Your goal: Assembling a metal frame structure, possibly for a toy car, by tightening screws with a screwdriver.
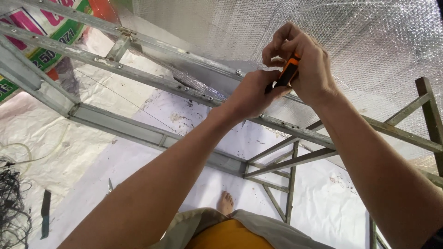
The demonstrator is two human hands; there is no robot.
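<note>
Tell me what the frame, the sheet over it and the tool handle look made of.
Frame: dull grey metal, likely aluminium or galvanised steel, with rivets or screws. Sheet: silvery bubble-textured foil or plastic, shiny. Tool in both hands: orange and black plastic, apparently.

The scene is lit evenly by bright, diffuse daylight, which is passed through the translucent bubble sheet (369, 41) overhead. Only soft, faint shadows are cast on the white ground sheet (152, 157). Slight wide-angle bending is seen at the edges, and mild softness throughout
</note>
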